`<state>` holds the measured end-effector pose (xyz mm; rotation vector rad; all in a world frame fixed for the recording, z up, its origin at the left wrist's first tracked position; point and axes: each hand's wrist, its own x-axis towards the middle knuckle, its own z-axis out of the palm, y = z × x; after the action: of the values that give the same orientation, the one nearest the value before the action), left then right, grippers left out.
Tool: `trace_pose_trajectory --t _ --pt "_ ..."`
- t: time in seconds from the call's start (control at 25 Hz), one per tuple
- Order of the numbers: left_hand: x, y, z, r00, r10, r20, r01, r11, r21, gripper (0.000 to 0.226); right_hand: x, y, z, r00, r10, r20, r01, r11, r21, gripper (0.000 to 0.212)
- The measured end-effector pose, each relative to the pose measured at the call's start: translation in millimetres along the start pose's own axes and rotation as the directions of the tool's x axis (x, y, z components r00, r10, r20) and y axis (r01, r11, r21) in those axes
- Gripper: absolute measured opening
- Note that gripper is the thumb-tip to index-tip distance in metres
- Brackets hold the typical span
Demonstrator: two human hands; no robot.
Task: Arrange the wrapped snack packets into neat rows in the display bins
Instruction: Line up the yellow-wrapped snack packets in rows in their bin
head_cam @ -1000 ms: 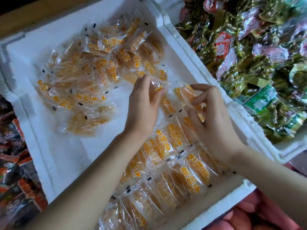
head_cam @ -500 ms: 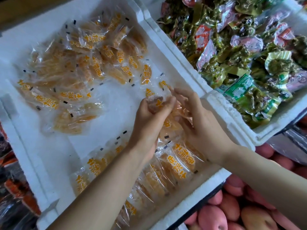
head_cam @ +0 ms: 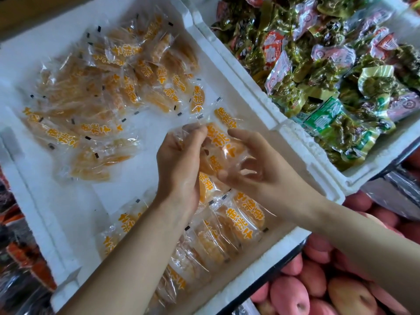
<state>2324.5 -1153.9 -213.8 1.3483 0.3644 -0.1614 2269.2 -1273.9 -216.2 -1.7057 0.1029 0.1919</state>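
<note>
A white foam bin holds clear packets of orange dried peach. A loose heap of packets lies at its far left. A row of overlapping packets runs along the near right side. My left hand and my right hand meet over the middle of the bin. Together they grip a small bunch of packets, fingers curled round the wrappers from both sides. One single packet lies just beyond my fingertips.
A second foam bin to the right is full of green and pink pickle packets. Pink peaches lie below it at the near right. Dark red packets crowd the left edge.
Both hands have drawn together and back toward me, gathering packets between them. The right hand let go of the single packet at the far end of the row and now cups the bunch.
</note>
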Motion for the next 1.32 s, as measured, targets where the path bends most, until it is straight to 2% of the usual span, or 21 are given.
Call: trace_pose_trajectory --t 0.08,0.16,0.24,0.32,0.44,0.52,0.68,0.76,0.84,0.96,1.08,1.16,1.2,1.28,1.32 --pt "-1 1 -2 1.0 0.024 0.005 -0.024 1.0 0.003 0.017 6 -1 -2 0.992 0.121 0.021 -0.123 0.977 0.173 0.06" --pt "-3 1 -6 0.999 0.048 0.014 -0.048 0.998 0.026 0.019 13 2 -4 0.99 0.138 -0.021 -0.13 0.966 0.224 0.036" --pt "-4 -1 -10 0.998 0.058 0.039 -0.061 0.996 0.067 0.017 17 11 -7 0.986 0.097 -0.137 -0.09 0.994 0.057 0.019" --pt "-4 -3 -16 0.992 0.094 0.079 -0.105 0.983 0.148 0.013 14 19 -12 0.975 -0.011 -0.221 -0.03 0.983 -0.183 0.018" --pt "-4 -8 -20 0.984 0.145 0.107 -0.171 0.936 0.307 0.011 3 20 -12 0.969 -0.19 -0.16 0.106 0.899 -0.426 0.035" --pt "-7 -11 -20 0.984 0.142 0.104 -0.17 0.922 0.349 0.011 -1 18 -12 0.969 -0.207 -0.138 0.118 0.872 -0.475 0.043" --pt "-8 -12 -21 0.99 0.063 0.124 -0.103 0.931 0.351 0.014 -2 16 -21 0.954 -0.236 -0.186 0.114 0.857 -0.503 0.043" --pt "-5 -11 -22 0.992 0.03 0.126 -0.078 0.917 0.392 0.017 -2 17 -28 0.944 -0.263 -0.2 0.113 0.825 -0.554 0.051" --pt "-1 -9 -24 0.99 -0.034 0.134 -0.032 0.886 0.462 0.023 6 26 -36 0.951 -0.235 -0.2 0.042 0.741 -0.671 0.053" --pt "1 -7 -24 0.966 -0.221 0.134 0.126 0.855 0.503 0.039 24 39 -35 0.97 -0.157 -0.188 -0.053 0.616 -0.786 0.052" --pt "1 -9 -20 0.954 -0.278 0.115 0.205 0.881 0.426 0.014 31 41 -24 0.964 -0.168 -0.205 -0.069 0.588 -0.806 0.053" --pt "4 -13 -22 0.957 -0.268 0.11 0.2 0.885 0.421 0.015 28 39 -23 0.948 -0.207 -0.244 -0.088 0.564 -0.821 0.046" --pt "5 -15 -24 0.959 -0.253 0.125 0.179 0.887 0.425 0.016 26 37 -23 0.949 -0.206 -0.238 -0.114 0.48 -0.87 0.04" --pt "7 -18 -28 0.964 -0.196 0.179 0.104 0.899 0.426 0.015 23 34 -22 0.971 -0.165 -0.174 -0.135 0.223 -0.965 0.035" --pt "8 -17 -29 0.965 -0.156 0.21 0.051 0.899 0.435 0.016 23 34 -21 0.979 -0.138 -0.151 -0.129 0.152 -0.98 0.035"
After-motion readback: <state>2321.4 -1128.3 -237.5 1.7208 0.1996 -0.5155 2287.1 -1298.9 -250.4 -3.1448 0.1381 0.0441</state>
